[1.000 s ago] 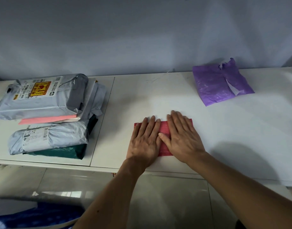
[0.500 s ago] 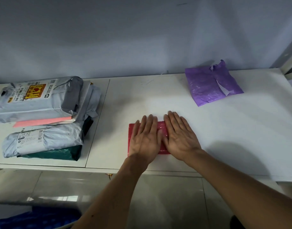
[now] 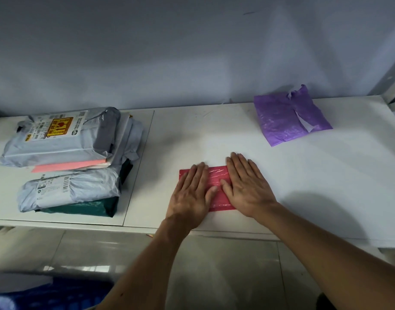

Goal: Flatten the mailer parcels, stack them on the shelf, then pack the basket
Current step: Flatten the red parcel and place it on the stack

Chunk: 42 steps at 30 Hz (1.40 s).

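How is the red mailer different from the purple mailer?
The red mailer lies near the front edge under the left hand and right hand; the purple mailer lies untouched near the wall. The red one looks whole; the purple one is torn. Both rest on the shelf.

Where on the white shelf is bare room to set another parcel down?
Bare: the white shelf right of the right hand, in front of the crumpled purple plastic mailer; the strip between the flat red plastic mailer and the stack of grey mailers. Crowded: the left end, under that stack.
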Tool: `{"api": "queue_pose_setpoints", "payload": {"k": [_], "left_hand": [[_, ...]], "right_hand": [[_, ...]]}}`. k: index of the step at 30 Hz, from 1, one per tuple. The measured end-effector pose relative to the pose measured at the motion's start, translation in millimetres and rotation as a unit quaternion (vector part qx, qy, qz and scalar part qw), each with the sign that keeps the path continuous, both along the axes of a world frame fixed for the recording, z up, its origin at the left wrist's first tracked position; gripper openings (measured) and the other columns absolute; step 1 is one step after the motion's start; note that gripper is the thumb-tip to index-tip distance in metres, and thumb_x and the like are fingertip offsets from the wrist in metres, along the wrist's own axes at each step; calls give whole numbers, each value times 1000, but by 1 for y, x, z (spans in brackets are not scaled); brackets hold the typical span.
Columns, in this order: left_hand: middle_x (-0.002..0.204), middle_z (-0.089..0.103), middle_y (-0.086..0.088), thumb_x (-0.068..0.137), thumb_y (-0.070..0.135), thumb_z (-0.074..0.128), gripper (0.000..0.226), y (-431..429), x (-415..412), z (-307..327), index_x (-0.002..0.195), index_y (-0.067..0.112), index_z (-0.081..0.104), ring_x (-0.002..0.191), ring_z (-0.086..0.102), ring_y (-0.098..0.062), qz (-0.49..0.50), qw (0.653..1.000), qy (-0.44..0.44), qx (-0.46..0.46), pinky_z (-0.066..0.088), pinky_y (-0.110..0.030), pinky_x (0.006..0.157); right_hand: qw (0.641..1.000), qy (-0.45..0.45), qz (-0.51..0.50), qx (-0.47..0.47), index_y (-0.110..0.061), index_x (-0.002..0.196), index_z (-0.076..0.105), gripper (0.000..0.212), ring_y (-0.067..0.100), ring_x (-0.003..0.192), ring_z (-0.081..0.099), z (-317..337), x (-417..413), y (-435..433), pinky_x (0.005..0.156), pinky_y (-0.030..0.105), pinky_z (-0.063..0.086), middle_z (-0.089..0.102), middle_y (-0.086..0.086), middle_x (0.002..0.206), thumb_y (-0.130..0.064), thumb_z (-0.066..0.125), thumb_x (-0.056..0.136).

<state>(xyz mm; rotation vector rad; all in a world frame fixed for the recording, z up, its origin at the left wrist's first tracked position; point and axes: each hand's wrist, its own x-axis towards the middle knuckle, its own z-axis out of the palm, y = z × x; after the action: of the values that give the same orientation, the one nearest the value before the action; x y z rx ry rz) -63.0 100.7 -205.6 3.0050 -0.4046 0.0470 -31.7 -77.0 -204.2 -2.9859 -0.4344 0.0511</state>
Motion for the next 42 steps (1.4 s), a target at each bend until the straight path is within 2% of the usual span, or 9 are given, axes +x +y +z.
{"api": "queue_pose_setpoints", "payload": {"k": [8,14,19,23,26,31,36,39,42], "left_hand": [[161,1,-1,99,53,2,68,26,-10,0,155,14,1,150,0,-17,54,997,25,39,4,-33,122],[162,1,-3,97,51,-1,70,18,-11,1,155,13,3,150,-2,-19,82,996,29,26,1,-34,122],[161,-16,-3,97,54,12,71,19,-10,8,154,16,-11,149,-15,-19,74,993,77,55,-5,-37,122],[163,-11,-5,96,50,15,71,19,-14,13,154,18,-11,149,-14,-19,76,990,83,80,-12,-36,120],[161,-21,-3,91,54,6,75,21,-13,8,151,18,-21,147,-22,-19,62,992,77,81,-13,-35,119],[159,-24,-1,101,46,17,68,24,-13,7,152,17,-19,148,-19,-22,56,994,62,64,-10,-39,119],[161,-7,0,94,63,1,78,28,-12,2,156,16,-4,150,-5,-21,88,995,43,21,1,-38,122],[162,-6,2,90,73,1,86,36,-15,1,155,19,-8,150,-4,-23,106,993,55,21,3,-41,122],[162,-11,6,86,77,-3,87,42,-18,6,153,23,-16,150,-8,-25,106,989,91,56,-1,-48,121]], "right_hand": [[1000,24,6,-20,-11,156,4,85,18,150,-2,6,0,0,122,37,-1,2,7,163,-59,-9,87],[999,-34,-19,-25,-5,153,19,74,28,149,12,19,-4,27,121,44,13,11,16,161,-49,6,95],[995,-40,76,53,-7,154,13,65,24,150,6,46,-5,79,122,42,8,4,14,162,-41,1,100],[982,17,174,65,-10,155,11,75,18,150,0,36,-14,98,122,35,-2,3,7,163,-49,-10,94],[984,59,144,92,-16,155,0,78,10,148,-10,22,-15,86,118,26,-12,-6,0,163,-57,-11,89],[983,52,167,65,-18,155,-1,78,8,149,-8,17,-11,64,121,30,-5,-5,-2,163,-58,-10,90],[993,19,119,3,-16,156,5,81,12,149,-4,9,-12,25,122,34,1,-2,0,163,-61,-12,91],[998,9,66,3,-11,155,16,82,14,150,8,6,-14,2,123,34,6,10,4,162,-62,-6,94],[1000,4,21,18,-10,155,12,84,17,150,5,5,-19,-8,123,33,3,5,5,162,-64,-4,94]]}}
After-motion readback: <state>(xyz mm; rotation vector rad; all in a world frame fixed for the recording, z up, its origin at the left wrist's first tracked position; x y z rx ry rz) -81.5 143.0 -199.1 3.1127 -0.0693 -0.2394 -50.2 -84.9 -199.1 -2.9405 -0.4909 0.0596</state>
